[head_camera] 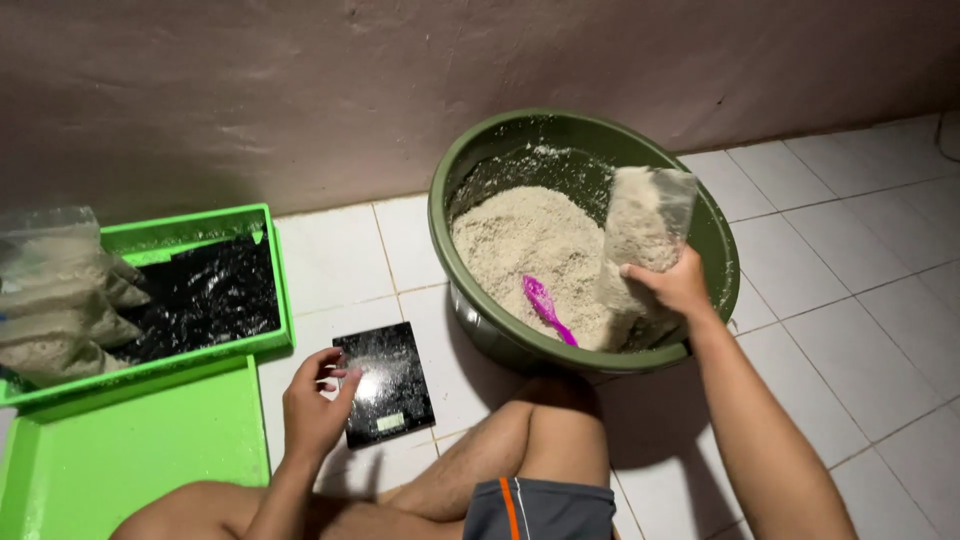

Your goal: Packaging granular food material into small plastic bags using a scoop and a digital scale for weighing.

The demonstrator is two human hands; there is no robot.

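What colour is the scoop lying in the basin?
Bright pink-magenta; the scoop lies on the pale grain in the green basin, clearest in the head view.

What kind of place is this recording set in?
Probably a home floor used for packing: white tiled floor against a bare plaster wall, with a small black digital scale set on the tiles.

We lose the stacked filled bags (55, 300) and the green lid (130, 455) at the left edge; the scale's display (390, 422) is perhaps lit, unreadable.
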